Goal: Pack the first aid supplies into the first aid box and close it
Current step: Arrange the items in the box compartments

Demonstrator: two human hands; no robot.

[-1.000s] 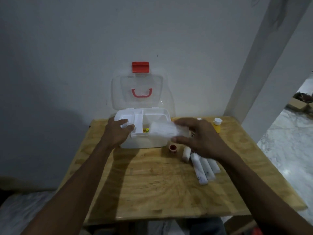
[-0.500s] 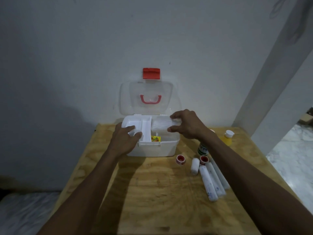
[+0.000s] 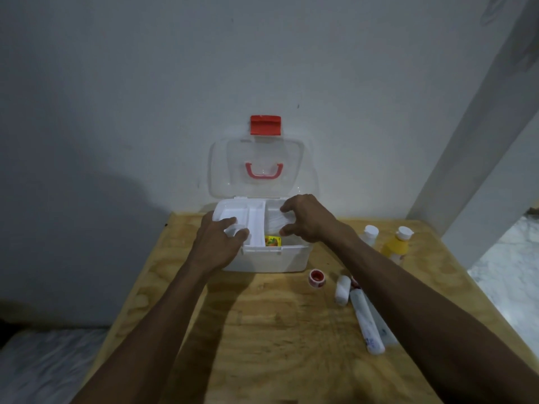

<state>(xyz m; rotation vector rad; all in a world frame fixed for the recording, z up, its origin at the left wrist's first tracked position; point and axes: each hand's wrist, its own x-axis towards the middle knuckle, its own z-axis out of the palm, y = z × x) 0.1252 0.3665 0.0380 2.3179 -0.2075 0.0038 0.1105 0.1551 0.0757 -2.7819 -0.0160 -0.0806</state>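
- First aid box [image 3: 264, 259] open at the table's [image 3: 277, 330] back edge, clear lid [image 3: 264, 167] upright against the wall.
- Left hand [image 3: 217, 243] grips the inner tray [image 3: 250, 220], fingers curled over its front-left rim.
- Right hand [image 3: 306, 221] pinches a white gauze pack [image 3: 274, 224] between thumb and fingers, low in the right compartment; yellow packet [image 3: 272, 241] in front of it.
- Table's near half bare.
- Outside, right: one red-capped jar [image 3: 317, 277], one short roll [image 3: 342, 290], two long rolls [image 3: 366, 322], two bottles [image 3: 398, 243].

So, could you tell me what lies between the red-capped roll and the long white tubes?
In the head view, a short white roll lies between the red-capped roll and long white tubes.
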